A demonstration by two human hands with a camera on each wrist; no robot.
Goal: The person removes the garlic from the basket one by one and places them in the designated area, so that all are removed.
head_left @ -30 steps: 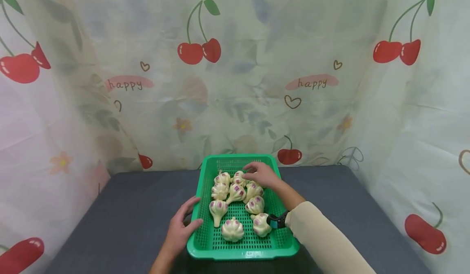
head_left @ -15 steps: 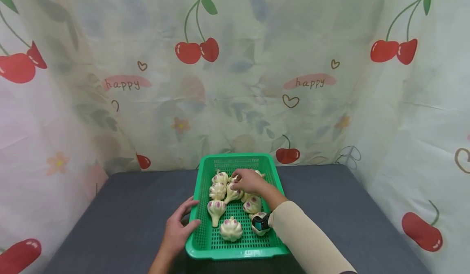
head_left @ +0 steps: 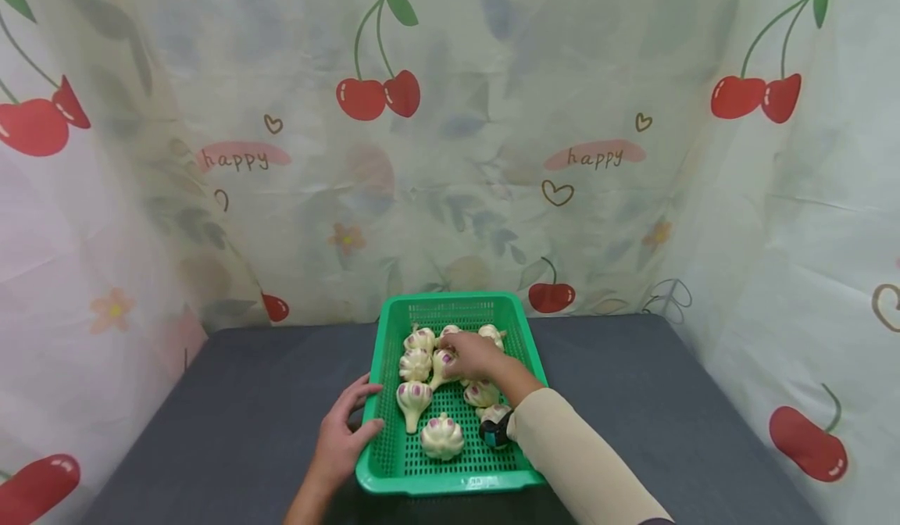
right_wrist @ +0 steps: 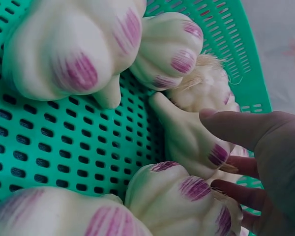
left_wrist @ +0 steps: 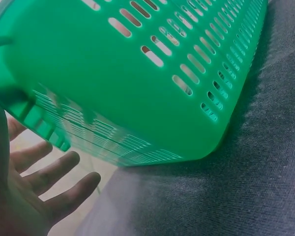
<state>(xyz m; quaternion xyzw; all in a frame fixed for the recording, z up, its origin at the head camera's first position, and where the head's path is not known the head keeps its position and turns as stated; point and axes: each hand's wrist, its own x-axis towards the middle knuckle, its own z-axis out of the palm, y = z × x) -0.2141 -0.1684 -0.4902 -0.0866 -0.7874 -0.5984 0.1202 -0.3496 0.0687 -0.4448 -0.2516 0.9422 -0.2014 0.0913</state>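
A green plastic basket (head_left: 450, 487) holds several garlic bulbs, white with purple patches. My right hand (head_left: 474, 355) reaches into its middle and covers part of the bulbs there. In the right wrist view, the thumb and fingers of my right hand (right_wrist: 278, 162) pinch a garlic bulb (right_wrist: 189, 137) with a thick stem, thumb on top, fingers at its base. My left hand (head_left: 343, 435) rests at the basket's left rim, thumb over the edge. Seen from the left wrist, its fingers (left_wrist: 71, 196) extend straight outside the basket wall.
Other bulbs lie close around the right hand: a rounded bulb (head_left: 441, 438) at the front, a stemmed bulb (head_left: 413, 400) at left, another (head_left: 491, 334) at back right. The basket stands on a dark grey table (head_left: 281, 400), before a cherry-print curtain (head_left: 450, 197).
My right hand has moved left and towards me from the basket's back right, then down onto the garlic bulb in the middle. My left hand stays at the rim.
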